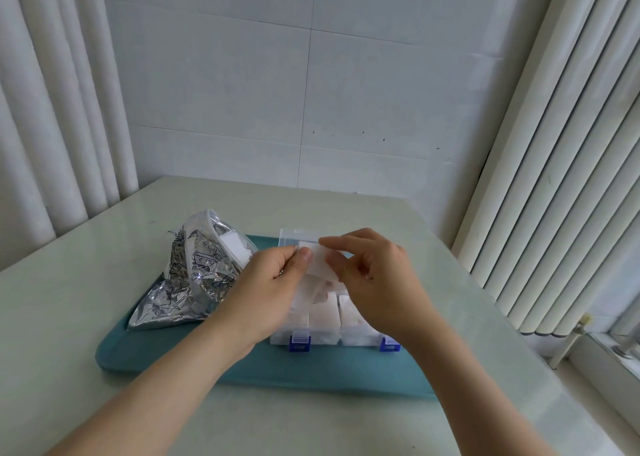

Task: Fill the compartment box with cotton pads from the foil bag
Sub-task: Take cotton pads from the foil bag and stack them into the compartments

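The task is judged to be well under way. In the clear compartment box (pixel 322 340), which is set on a teal tray (pixel 311 376) on the table (pixel 69 317), the compartments along the 6 o'clock edge, just behind the blue latches (pixel 299 343), are seen packed with white cotton pads (pixel 323 312). The compartments toward 12 o'clock are hidden by the hands, so it cannot be told whether they are filled. The lid (pixel 294 237) is stood open at the 12 o'clock edge. The foil bag (pixel 194 275) is lain at 9 o'clock of the box, just beside it, with its mouth open toward the box and white pads visible inside. More pads are therefore thought to be left to move.

One cotton pad (pixel 320 261) is held above the middle of the box, clear of the packed pads. It is pinched at its 9 o'clock edge by the left hand (pixel 266 289), whose fingers (pixel 305 257) are clamped on it. Its 3 o'clock edge is pinched by the fingers (pixel 341 240) of the right hand (pixel 377 282). The pad is thus kept between the two sets of fingers, and it has not yet been placed.
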